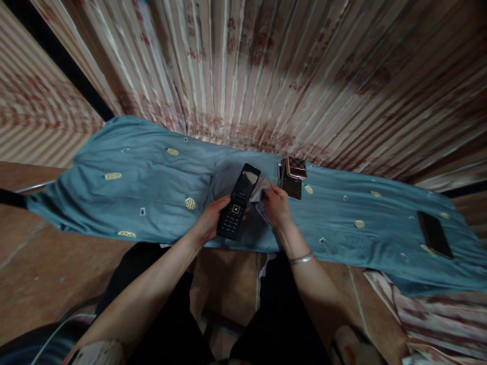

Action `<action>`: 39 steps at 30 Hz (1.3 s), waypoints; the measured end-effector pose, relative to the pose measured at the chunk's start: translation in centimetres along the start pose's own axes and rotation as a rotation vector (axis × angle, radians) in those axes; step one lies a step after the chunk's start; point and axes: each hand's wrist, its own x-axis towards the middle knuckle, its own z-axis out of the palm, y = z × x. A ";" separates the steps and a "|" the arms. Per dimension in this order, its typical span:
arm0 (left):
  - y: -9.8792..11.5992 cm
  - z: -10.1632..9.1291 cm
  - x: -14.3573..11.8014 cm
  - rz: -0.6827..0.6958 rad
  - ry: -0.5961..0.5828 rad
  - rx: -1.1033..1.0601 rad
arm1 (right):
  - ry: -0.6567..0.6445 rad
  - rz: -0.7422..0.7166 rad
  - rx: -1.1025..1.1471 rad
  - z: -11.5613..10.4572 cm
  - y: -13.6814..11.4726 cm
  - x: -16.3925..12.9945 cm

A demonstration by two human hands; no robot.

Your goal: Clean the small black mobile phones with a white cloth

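Left hand [208, 221] gripping the open black flip phone [239, 203] by its keypad half, lifted just above the blue cloth [152, 192] spread over the table. Right hand [277, 205] pinching a small grey wiping cloth [260, 191] against the screen edge; wiping the phone seemingly under way, calling for light strokes. Behind, stacked phones [292, 177]; far right, a dark smartphone [434, 234] lying flat. No containers showing
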 end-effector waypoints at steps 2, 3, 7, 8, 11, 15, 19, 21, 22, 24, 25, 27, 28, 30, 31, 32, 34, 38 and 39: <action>-0.2 -0.1 0.1 0.003 -0.022 0.012 | -0.008 0.041 0.067 -0.1 -0.2 0.2; -0.3 -0.2 0.2 0.008 -0.034 0.020 | -0.011 0.061 0.088 -0.1 -0.4 0.2; -0.6 -0.5 0.4 0.022 -0.053 0.062 | -0.001 0.137 0.166 -0.4 -0.6 0.3; -0.7 -0.6 0.5 0.021 -0.050 0.070 | 0.006 0.148 0.173 -0.4 -0.6 0.4; -0.6 -0.7 0.6 -0.005 -0.044 0.082 | 0.017 0.159 0.154 -0.6 -0.7 0.4; -0.2 -0.5 0.4 -0.070 -0.022 0.021 | 0.006 0.121 0.110 -0.7 -1.0 0.3; 0.2 -0.4 0.4 -0.080 0.057 -0.115 | -0.016 0.006 0.030 -0.3 -1.2 0.0; 0.4 -0.5 0.5 -0.083 0.075 -0.161 | -0.035 -0.056 -0.067 0.0 -1.3 -0.3; 0.5 -0.5 0.6 -0.086 0.084 -0.182 | -0.043 -0.077 -0.115 0.1 -1.4 -0.5; 0.7 -0.7 0.8 -0.103 0.102 -0.220 | -0.065 -0.103 -0.199 0.2 -1.7 -1.1; 0.7 -0.7 0.9 -0.115 0.111 -0.237 | -0.078 -0.115 -0.237 0.3 -1.9 -1.4; 0.9 -0.8 1.1 -0.139 0.118 -0.262 | -0.123 -0.145 -0.321 0.4 -2.3 -2.1; 0.9 -0.8 1.1 -0.148 0.116 -0.268 | -0.140 -0.170 -0.355 0.6 -2.4 -2.4; 1.0 -0.8 1.2 -0.152 0.122 -0.272 | -0.164 -0.218 -0.403 0.8 -2.6 -2.9; 1.0 -0.7 1.2 -0.148 0.132 -0.271 | -0.171 -0.243 -0.419 1.0 -2.6 -3.1; 1.1 -0.6 1.2 -0.143 0.147 -0.270 | -0.176 -0.266 -0.433 1.1 -2.6 -3.4; 1.2 -0.5 1.2 -0.132 0.178 -0.272 | -0.187 -0.305 -0.464 1.4 -2.4 -3.8; 1.7 -0.2 1.2 -0.060 0.216 -0.304 | -0.231 -0.376 -0.549 1.9 -2.0 -4.7; 1.8 -0.1 1.2 -0.039 0.223 -0.314 | -0.250 -0.401 -0.570 1.9 -2.0 -5.0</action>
